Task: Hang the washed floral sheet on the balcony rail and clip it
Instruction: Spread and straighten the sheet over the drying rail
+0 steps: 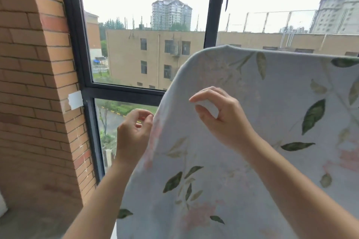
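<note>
The pale blue floral sheet (242, 141), printed with green leaves and pink flowers, hangs folded over a rail that it hides; its top fold runs from the middle to the right edge. My left hand (132, 134) is at the sheet's left edge, with thumb and fingertips pinched together on the hem. My right hand (219, 116) is raised in front of the sheet below the top fold. It holds a small white clip (208, 107) between thumb and forefinger.
A dark-framed window (124, 91) stands right behind the sheet, with buildings and a road outside. A brick wall (35, 83) closes the left side, with a white patch (75, 100) stuck beside the frame. A grey ledge (29, 223) lies at the lower left.
</note>
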Demonstrator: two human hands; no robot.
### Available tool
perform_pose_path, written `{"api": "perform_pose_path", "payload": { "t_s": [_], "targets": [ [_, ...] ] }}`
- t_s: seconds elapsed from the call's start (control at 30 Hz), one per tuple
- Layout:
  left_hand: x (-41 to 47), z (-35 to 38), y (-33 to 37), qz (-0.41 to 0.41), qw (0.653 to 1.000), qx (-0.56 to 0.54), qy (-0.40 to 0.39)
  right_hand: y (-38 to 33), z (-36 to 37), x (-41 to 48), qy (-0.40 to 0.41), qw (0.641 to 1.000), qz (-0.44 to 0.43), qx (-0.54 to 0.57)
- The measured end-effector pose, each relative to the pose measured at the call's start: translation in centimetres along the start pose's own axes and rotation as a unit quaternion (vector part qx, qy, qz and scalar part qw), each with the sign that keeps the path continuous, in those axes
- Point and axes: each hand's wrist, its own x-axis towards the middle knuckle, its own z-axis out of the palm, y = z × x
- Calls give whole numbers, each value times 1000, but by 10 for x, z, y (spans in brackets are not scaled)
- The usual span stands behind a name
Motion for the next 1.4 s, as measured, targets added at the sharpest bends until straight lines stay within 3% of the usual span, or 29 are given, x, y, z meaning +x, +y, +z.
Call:
{"api": "perform_pose_path", "payload": {
  "t_s": [0.1,0.2,0.33,0.4,0.47,0.5,0.57,0.63,0.7,0.73,0.8,0.9,0.97,1.07,1.27,1.33,1.4],
  "targets": [
    [32,-5,-55,-105,992,18,-67,-2,27,46,8,989,-54,-138],
    [41,5,-98,-182,967,21,-179,3,51,77,-67,954,-70,-284],
    [47,24,-120,-257,924,26,-282,-2,82,87,-271,840,-57,-467],
    [51,28,-128,-335,883,37,-326,-5,95,87,-333,777,-55,-532],
    [54,27,-135,-423,803,-111,-404,-6,101,88,-356,748,-52,-557],
    [56,23,-137,-431,766,-202,-432,-6,102,89,-360,746,-50,-558],
    [66,8,-137,-398,726,-354,-436,-1,103,92,-362,762,-56,-534],
    [85,-14,-134,-346,692,-505,-383,6,101,93,-331,812,-100,-470],
    [106,-37,-126,-276,606,-632,-396,12,97,96,-248,866,-147,-409],
    [112,-45,-121,-271,594,-650,-390,12,95,99,-219,883,-160,-383],
    [120,-51,-110,-298,674,-555,-386,6,93,101,-185,891,-202,-362],
    [119,-54,-92,-307,727,-467,-399,-5,93,101,-169,884,-272,-340],
    [127,-60,-78,-232,744,-519,-352,-6,91,102,-158,884,-292,-329],
    [144,-71,-55,-157,727,-602,-290,-8,82,107,-142,899,-275,-310],
    [161,-76,-36,-143,775,-555,-267,-8,63,120,-95,922,-162,-338],
    [176,-86,-28,-121,773,-565,-262,-7,57,123,-88,927,-126,-344],
    [181,-88,-21,-115,808,-496,-297,-6,49,124,-72,929,-80,-353]
  ]
}}
